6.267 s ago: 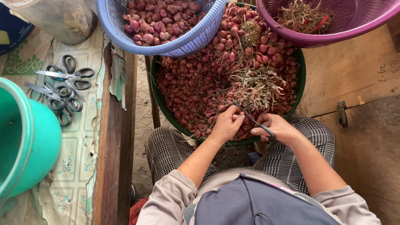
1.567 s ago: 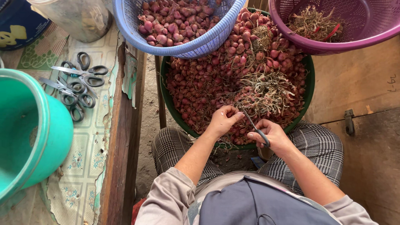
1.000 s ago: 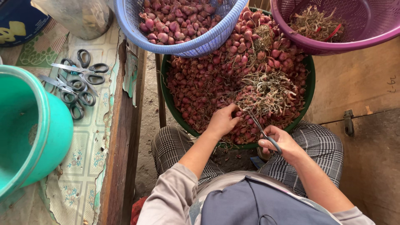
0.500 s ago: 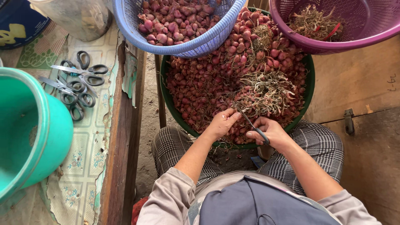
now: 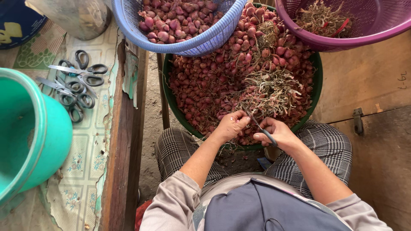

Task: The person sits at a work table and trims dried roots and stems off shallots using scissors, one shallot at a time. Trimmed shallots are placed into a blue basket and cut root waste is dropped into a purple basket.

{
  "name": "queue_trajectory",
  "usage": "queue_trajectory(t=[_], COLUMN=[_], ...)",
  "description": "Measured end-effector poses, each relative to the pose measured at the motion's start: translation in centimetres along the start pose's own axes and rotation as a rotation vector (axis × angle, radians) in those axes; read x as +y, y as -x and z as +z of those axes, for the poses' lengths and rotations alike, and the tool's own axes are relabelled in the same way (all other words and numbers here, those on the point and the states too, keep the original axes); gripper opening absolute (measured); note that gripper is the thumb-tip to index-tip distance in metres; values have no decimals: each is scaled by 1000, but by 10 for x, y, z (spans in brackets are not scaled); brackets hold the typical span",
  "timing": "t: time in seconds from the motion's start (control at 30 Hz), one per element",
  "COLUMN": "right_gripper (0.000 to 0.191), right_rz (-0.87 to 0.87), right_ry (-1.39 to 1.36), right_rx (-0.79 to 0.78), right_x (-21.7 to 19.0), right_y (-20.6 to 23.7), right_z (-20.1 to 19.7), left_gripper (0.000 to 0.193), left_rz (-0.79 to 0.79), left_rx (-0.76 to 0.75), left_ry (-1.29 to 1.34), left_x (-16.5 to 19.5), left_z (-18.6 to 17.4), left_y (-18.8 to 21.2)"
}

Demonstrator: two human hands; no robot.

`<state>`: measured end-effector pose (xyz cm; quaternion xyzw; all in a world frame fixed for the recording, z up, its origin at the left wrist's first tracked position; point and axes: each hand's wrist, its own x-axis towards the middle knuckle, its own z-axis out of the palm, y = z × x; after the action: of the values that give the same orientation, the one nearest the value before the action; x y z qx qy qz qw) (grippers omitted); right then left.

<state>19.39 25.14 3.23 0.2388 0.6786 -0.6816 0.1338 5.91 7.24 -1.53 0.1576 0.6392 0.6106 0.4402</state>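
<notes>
A big green basin point(image 5: 319, 83) in front of my knees is heaped with small red shallots point(image 5: 205, 85) and a tangle of dry stems point(image 5: 272, 90). My left hand point(image 5: 231, 126) is closed on a shallot at the basin's near rim. My right hand point(image 5: 276, 132) grips a pair of scissors point(image 5: 257, 124) whose blades point up to the shallot in my left hand. Both hands hover close together over the basin's near edge.
A blue basket point(image 5: 201, 40) of trimmed shallots rests on the basin's far left, a purple basket point(image 5: 364, 36) of cut stems on its far right. Left, a bench with a patterned cloth point(image 5: 85, 162) holds several spare scissors point(image 5: 75, 85) and a teal bucket point(image 5: 30, 137).
My hands stay at the basin's near rim. The scissors swung away from my left hand a second ago and have come back to the shallot.
</notes>
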Motion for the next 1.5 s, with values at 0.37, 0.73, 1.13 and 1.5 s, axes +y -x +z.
queue_trajectory(t=[0.37,0.73,1.13,1.5], right_gripper=[50,52,58,59], right_rz=[7,60,108,52], right_ry=[-7,-60,-105,-66], right_rx=[50,-75,1,31], right_x=[19,36,26,40], right_y=[20,42,0,-8], right_z=[-15,-27,10,6], left_gripper=[20,26,24,21], left_rz=[297,267,-69,14], left_rx=[349,266,107,71], left_ry=[-403,-680,101,114], left_x=[2,20,-13,-25], left_z=[-18,-11,-7,-3], left_y=[14,22,8,7])
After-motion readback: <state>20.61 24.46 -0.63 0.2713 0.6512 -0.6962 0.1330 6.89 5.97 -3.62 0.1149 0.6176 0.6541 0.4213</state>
